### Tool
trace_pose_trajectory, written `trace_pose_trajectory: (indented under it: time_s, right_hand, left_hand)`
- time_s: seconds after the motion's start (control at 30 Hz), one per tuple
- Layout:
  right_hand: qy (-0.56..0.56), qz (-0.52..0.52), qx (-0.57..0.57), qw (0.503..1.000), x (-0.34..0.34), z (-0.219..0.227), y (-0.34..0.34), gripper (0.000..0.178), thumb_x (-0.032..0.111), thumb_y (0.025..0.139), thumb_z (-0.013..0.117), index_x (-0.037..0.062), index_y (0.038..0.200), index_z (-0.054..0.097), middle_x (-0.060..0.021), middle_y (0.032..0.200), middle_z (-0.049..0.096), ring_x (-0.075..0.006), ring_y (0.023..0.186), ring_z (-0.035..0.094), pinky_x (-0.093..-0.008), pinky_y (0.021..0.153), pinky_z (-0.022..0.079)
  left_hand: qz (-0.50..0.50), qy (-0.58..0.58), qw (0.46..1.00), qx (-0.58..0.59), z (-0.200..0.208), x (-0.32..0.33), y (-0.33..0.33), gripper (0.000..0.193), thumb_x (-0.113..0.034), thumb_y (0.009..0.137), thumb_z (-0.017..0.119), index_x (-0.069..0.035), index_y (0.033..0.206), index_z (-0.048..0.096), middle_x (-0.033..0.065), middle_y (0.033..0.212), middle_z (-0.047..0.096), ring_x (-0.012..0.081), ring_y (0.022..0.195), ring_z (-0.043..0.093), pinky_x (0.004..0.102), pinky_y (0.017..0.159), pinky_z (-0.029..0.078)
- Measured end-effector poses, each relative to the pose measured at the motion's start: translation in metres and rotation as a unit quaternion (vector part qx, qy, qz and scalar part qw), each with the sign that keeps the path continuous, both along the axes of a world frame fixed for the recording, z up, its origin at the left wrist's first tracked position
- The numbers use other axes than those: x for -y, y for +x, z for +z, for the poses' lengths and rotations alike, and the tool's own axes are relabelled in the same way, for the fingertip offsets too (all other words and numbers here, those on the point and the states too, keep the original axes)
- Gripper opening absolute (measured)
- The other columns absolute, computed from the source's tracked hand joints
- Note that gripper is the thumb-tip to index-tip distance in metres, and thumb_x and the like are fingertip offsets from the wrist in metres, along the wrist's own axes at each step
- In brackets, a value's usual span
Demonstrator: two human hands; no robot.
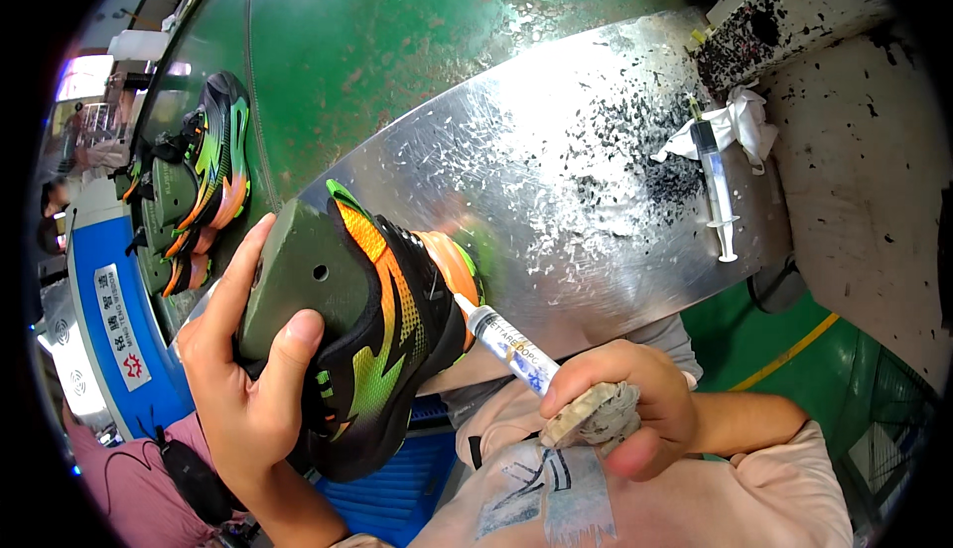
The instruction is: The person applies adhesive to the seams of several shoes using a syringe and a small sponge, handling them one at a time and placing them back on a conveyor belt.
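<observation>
My left hand (238, 359) is wrapped round a dark green shoe last (298, 285), thumb and fingers on its two sides. Over the last sits a black sneaker (369, 374) with green and orange patterns and an orange sole part. In my right hand (640, 399) is a clear syringe (511, 349), its white tip at the sole edge of the sneaker. Whether the tip touches cannot be made out. A round, worn grey-beige pad (596, 415) is at the syringe's rear end, under my right fingers.
Black and pale scraps litter the metal tabletop (457, 161). A second syringe (717, 186) with a black end lies beside crumpled white tissue (740, 131). More sneakers on lasts (213, 166) stand on a green surface (347, 42) at left, near a blue machine (164, 349). A person in pink (89, 469) is lower left.
</observation>
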State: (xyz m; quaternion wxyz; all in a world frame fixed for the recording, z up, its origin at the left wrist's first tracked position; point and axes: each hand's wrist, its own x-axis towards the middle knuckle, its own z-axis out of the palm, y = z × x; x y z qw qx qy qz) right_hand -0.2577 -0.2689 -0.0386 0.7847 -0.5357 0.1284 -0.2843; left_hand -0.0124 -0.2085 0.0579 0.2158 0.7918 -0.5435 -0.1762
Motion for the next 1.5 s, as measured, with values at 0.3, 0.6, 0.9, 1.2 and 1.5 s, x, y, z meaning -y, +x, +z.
trace_pose_trajectory:
  time_s: [0.3,0.6,0.9,1.2,1.5]
  right_hand:
    - [0.023,-0.068,-0.006,0.997,0.035,0.010,-0.020,0.041,0.022,0.090,0.061,-0.0030,0.120,0.046,-0.0100,0.096,0.061,-0.0137,0.082,0.059,-0.0270,0.072,0.048]
    - [-0.113,-0.043,-0.198,0.973,0.023,0.006,-0.045,0.026,0.007,0.083,0.065,-0.0003,0.108,0.060,-0.0106,0.093,0.059,-0.0166,0.081,0.058,-0.0256,0.068,0.047]
    - [0.120,-0.149,-0.215,0.958,0.003,0.007,-0.042,0.023,0.003,0.085,0.062,0.0005,0.107,0.054,-0.0080,0.093,0.062,-0.0115,0.083,0.059,-0.0235,0.073,0.047]
    - [0.187,-0.097,-0.099,0.973,0.010,-0.002,-0.037,0.035,0.005,0.081,0.066,0.0066,0.105,0.041,-0.0070,0.090,0.058,-0.0103,0.080,0.053,-0.0230,0.072,0.044]
    - [0.268,-0.163,-0.113,0.943,0.001,0.019,-0.047,0.077,0.034,0.061,0.088,0.0075,0.116,0.042,-0.0083,0.092,0.062,-0.0069,0.063,0.056,-0.0164,0.047,0.042]
  left_hand:
    - [-0.110,0.005,0.991,0.077,0.009,0.083,0.080,0.048,-0.013,0.075,0.068,0.007,0.117,0.055,0.0178,0.107,0.064,0.0252,0.105,0.059,0.0326,0.094,0.041]
    - [-0.456,-0.292,0.768,0.341,-0.035,0.299,0.038,0.011,-0.009,0.074,0.067,-0.002,0.083,0.066,0.0130,0.089,0.064,0.0306,0.087,0.059,0.0384,0.075,0.048]
    - [-0.215,-0.299,0.893,0.258,-0.058,0.202,0.074,0.044,-0.013,0.076,0.069,-0.013,0.120,0.059,0.0105,0.132,0.052,0.0317,0.124,0.046,0.0402,0.100,0.039]
    - [0.332,-0.336,0.844,-0.252,-0.100,0.002,0.252,0.059,-0.019,0.067,0.084,0.004,0.113,0.056,0.0119,0.106,0.061,0.0204,0.093,0.059,0.0357,0.076,0.051]
    - [0.287,-0.208,0.908,-0.223,-0.042,-0.056,0.160,0.034,-0.008,0.068,0.074,0.005,0.098,0.063,0.0093,0.092,0.066,0.0164,0.082,0.062,0.0304,0.078,0.050]
